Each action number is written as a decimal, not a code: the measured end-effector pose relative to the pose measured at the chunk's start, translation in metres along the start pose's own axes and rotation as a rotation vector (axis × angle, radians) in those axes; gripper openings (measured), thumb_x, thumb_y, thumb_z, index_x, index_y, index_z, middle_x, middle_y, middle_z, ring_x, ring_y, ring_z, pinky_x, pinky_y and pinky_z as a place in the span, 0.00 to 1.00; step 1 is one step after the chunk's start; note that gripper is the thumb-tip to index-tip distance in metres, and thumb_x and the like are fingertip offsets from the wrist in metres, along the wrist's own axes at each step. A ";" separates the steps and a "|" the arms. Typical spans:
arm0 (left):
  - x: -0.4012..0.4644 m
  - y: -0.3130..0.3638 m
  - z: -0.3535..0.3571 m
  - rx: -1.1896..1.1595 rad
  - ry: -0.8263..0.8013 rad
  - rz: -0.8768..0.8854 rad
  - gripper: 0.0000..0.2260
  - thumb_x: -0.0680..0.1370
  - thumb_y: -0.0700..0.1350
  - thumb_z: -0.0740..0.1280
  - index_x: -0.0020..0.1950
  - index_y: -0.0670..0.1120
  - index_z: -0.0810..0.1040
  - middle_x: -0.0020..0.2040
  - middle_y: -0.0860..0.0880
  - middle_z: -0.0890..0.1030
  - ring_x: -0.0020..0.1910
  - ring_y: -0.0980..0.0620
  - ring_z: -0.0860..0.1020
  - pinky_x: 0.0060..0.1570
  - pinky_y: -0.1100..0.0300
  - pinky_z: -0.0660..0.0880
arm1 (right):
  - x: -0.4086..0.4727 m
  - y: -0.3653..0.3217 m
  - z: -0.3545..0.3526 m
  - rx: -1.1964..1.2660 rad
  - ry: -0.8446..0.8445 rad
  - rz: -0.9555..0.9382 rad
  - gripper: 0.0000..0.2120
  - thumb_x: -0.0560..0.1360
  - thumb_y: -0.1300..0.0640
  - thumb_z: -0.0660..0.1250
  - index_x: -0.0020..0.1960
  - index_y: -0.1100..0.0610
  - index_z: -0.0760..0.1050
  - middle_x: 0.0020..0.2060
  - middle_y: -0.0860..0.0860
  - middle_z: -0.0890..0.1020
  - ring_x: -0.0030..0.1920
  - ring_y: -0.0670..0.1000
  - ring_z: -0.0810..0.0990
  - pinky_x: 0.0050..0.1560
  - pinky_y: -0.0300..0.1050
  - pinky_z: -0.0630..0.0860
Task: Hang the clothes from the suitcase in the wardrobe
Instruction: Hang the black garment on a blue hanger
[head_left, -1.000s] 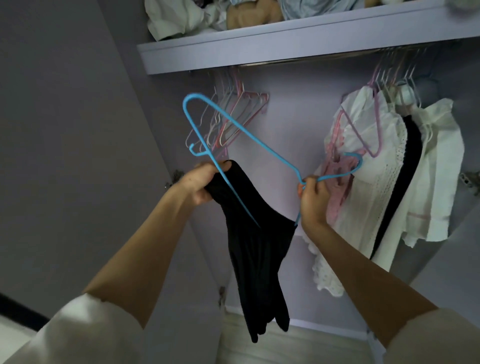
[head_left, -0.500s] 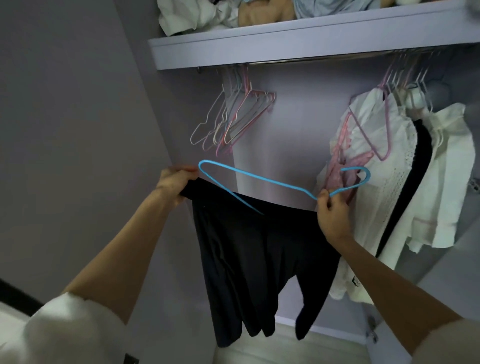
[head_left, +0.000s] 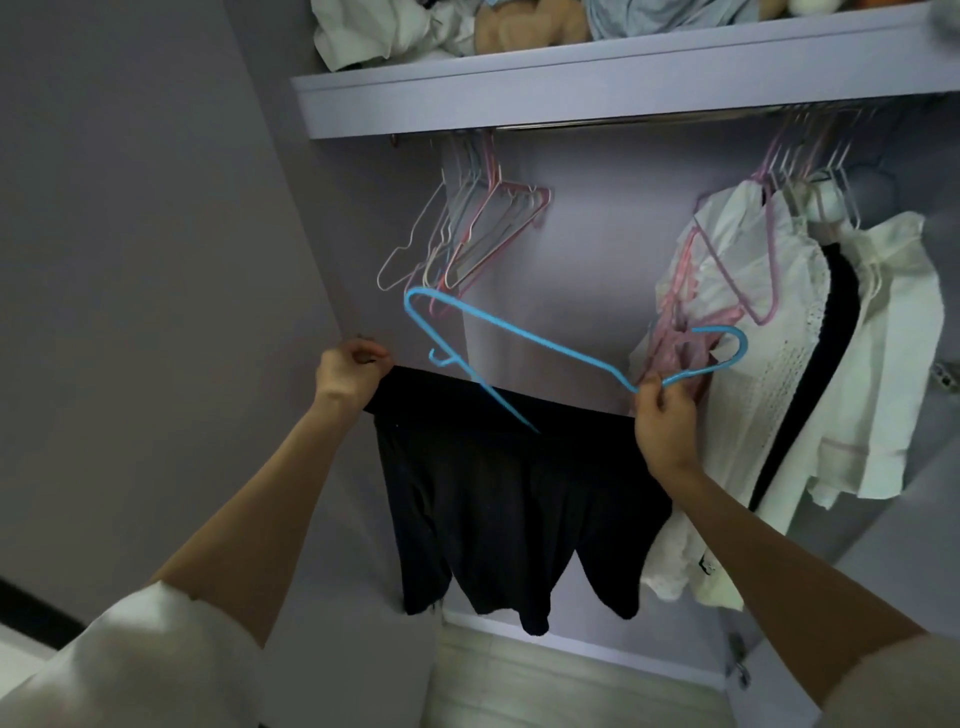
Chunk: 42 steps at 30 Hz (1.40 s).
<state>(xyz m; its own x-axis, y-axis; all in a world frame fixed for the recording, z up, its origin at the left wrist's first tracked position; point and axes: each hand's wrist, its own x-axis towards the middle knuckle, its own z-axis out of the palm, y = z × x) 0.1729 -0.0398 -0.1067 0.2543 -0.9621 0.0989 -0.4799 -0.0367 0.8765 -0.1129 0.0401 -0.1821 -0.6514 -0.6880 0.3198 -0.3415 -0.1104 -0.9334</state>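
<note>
Below the wardrobe rail (head_left: 597, 124), the black shorts (head_left: 509, 493) that hung bunched in a narrow drape a second ago are now pulled out flat along the waistband; the blue hanger (head_left: 545, 345) has dropped from steeply tilted to nearly level, its bar seemingly threaded through the waistband. The left hand (head_left: 350, 371) grips one waistband corner; the right hand (head_left: 665, 421) pinches the hanger's neck at the other corner; hooking onto the rail looks next.
</note>
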 end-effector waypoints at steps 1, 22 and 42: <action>0.001 0.000 0.000 -0.026 0.005 -0.011 0.08 0.73 0.36 0.69 0.51 0.38 0.80 0.53 0.39 0.81 0.55 0.43 0.78 0.56 0.56 0.73 | -0.002 0.002 -0.001 -0.025 -0.020 -0.013 0.12 0.79 0.61 0.57 0.38 0.62 0.66 0.28 0.53 0.69 0.38 0.54 0.70 0.45 0.55 0.71; -0.024 0.012 0.017 -0.153 -0.274 -0.043 0.03 0.76 0.37 0.67 0.45 0.43 0.77 0.39 0.47 0.77 0.38 0.50 0.77 0.30 0.70 0.76 | -0.014 0.016 0.017 -0.525 -0.137 -0.574 0.16 0.72 0.61 0.62 0.27 0.64 0.66 0.20 0.61 0.71 0.20 0.63 0.73 0.25 0.50 0.72; -0.052 -0.019 0.042 0.314 -0.478 0.391 0.11 0.79 0.44 0.62 0.53 0.40 0.81 0.43 0.48 0.79 0.44 0.52 0.74 0.45 0.63 0.67 | 0.003 -0.002 -0.009 -0.350 -0.081 -0.614 0.19 0.75 0.55 0.55 0.29 0.64 0.65 0.21 0.59 0.66 0.21 0.56 0.68 0.29 0.44 0.66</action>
<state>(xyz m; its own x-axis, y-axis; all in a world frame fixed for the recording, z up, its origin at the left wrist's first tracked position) 0.1337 -0.0004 -0.1482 -0.3500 -0.9315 0.0985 -0.6996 0.3299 0.6338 -0.1209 0.0447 -0.1781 -0.2240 -0.6280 0.7452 -0.8373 -0.2673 -0.4769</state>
